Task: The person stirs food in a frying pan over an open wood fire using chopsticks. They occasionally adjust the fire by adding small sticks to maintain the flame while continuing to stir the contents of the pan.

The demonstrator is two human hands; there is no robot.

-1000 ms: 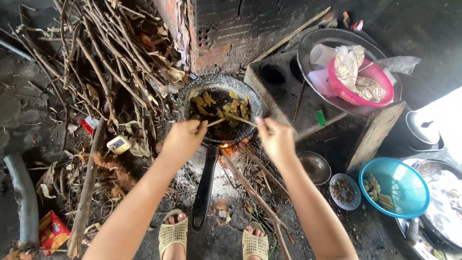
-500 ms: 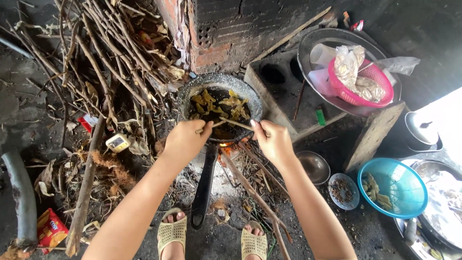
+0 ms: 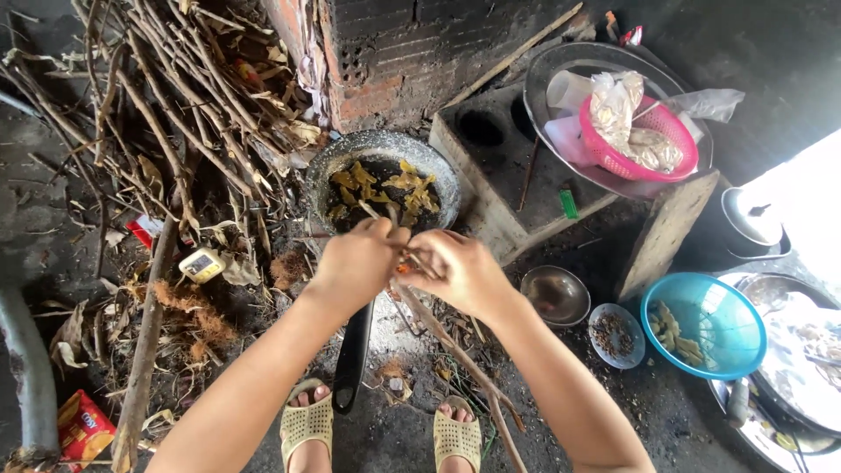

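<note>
Hands brought together over the near rim of a dark pan (image 3: 383, 149) of yellowish food pieces, at the centre of the view.

Thin chopsticks (image 3: 372, 213) are pinched in the left hand (image 3: 357, 263), fingers closed narrowly around them, their tips reaching into the pan; the right hand (image 3: 462, 271) is closed against the same sticks just beside it, though its exact grip cannot be told. The pan's black handle (image 3: 353, 355) is seen running toward six o'clock, between two sandalled feet. At nine o'clock, a small square yellow-and-white packet (image 3: 202, 264) is lying among dry sticks, with a red wrapper (image 3: 143, 229) just above it. At seven o'clock, an orange-red printed packet (image 3: 81, 429) is seen. At two o'clock, crumpled clear bags fill a pink basket (image 3: 639, 131); a small green cylinder (image 3: 569, 204) lies below it.
</note>
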